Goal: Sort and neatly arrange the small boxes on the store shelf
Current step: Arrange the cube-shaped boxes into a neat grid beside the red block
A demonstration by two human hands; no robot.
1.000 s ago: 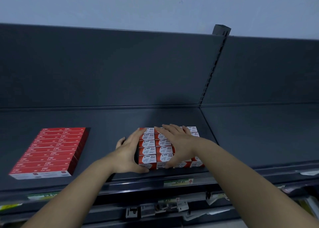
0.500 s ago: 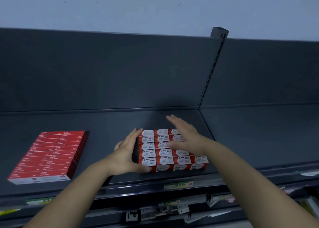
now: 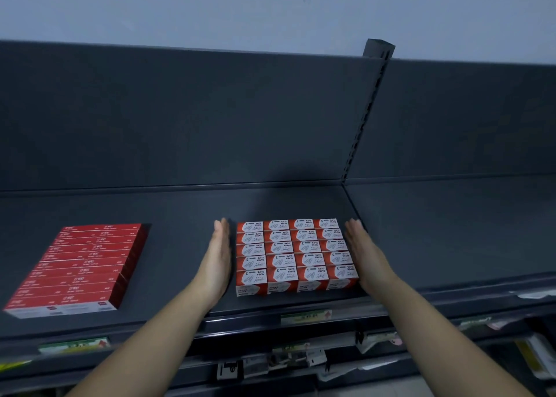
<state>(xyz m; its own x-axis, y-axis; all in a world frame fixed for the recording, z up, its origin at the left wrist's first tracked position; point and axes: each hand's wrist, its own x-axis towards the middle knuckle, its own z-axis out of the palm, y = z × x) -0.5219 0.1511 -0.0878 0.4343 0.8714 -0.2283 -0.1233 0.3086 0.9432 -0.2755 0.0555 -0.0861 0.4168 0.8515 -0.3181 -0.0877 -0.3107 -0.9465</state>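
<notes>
At lower centre of the frame, the paper-clip boxes (image 3: 296, 256) are being flanked on the shelf (image 3: 421, 231).
The left hand (image 3: 218, 264) and right hand (image 3: 362, 256) are being held flat, grasping nothing.

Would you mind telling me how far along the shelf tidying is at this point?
Done: the paper clip boxes sit in a tight four-by-five block, and the long red boxes lie evenly at the left. In hand: the left hand and right hand, both flat, flank the block. Left: little visible, perhaps a final squeeze.
</notes>
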